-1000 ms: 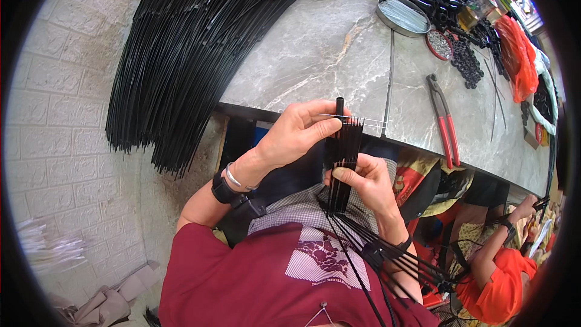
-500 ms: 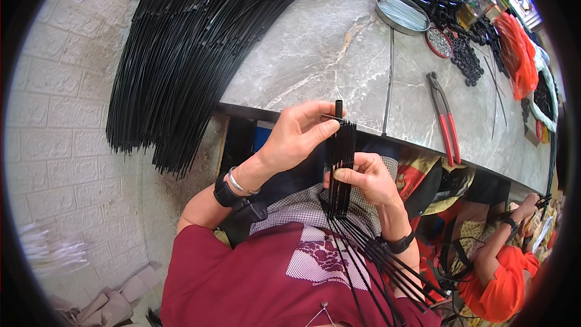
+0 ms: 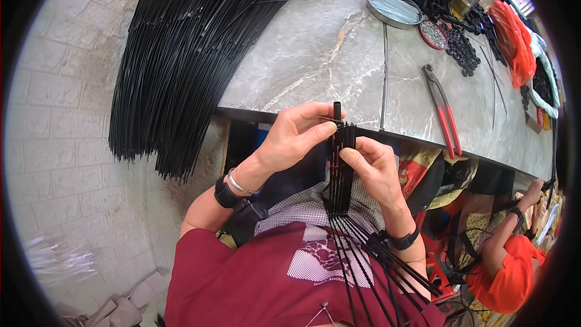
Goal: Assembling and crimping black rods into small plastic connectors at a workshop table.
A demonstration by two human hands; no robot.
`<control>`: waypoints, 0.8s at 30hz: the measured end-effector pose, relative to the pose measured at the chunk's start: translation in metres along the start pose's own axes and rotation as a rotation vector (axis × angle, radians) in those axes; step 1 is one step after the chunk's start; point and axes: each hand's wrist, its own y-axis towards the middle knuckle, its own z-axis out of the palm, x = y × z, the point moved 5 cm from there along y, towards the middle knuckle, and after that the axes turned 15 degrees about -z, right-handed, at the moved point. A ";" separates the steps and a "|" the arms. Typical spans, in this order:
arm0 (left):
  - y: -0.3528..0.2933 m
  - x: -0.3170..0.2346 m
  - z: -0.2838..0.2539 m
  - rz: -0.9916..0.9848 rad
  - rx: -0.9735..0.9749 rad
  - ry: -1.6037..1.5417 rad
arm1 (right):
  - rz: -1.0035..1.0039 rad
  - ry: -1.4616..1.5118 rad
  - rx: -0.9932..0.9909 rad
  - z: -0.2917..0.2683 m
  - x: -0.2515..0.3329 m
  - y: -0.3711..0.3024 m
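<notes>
In front of my lap stands a black umbrella frame (image 3: 343, 191), a folded bundle of thin ribs with a short black tube (image 3: 337, 109) sticking out at the top. My left hand (image 3: 299, 136) is closed at its upper end, thumb and fingers pinching beside the tube. A thin pale wire (image 3: 330, 120) shows at those fingertips. Just below, on the right side, my right hand (image 3: 373, 166) has its thumb and fingers closed on the ribs. Further ribs (image 3: 393, 266) fan out below the bundle, across my shirt and toward my right forearm.
The grey marble table (image 3: 302, 54) carries a large heap of black rods (image 3: 175, 66) overhanging its left side. Red-handled pincers (image 3: 443, 112), a round tin of clear sticks (image 3: 394, 8), a red-rimmed dish (image 3: 433, 34) and black parts lie rightward. Another person (image 3: 508, 266) works at right.
My right hand has slid up along the ribs, closer to my left hand. My left hand keeps its grip at the top. The view has shifted slightly.
</notes>
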 end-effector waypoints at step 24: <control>0.008 0.010 -0.007 -0.040 0.124 -0.102 | 0.173 0.188 0.109 -0.019 -0.034 0.011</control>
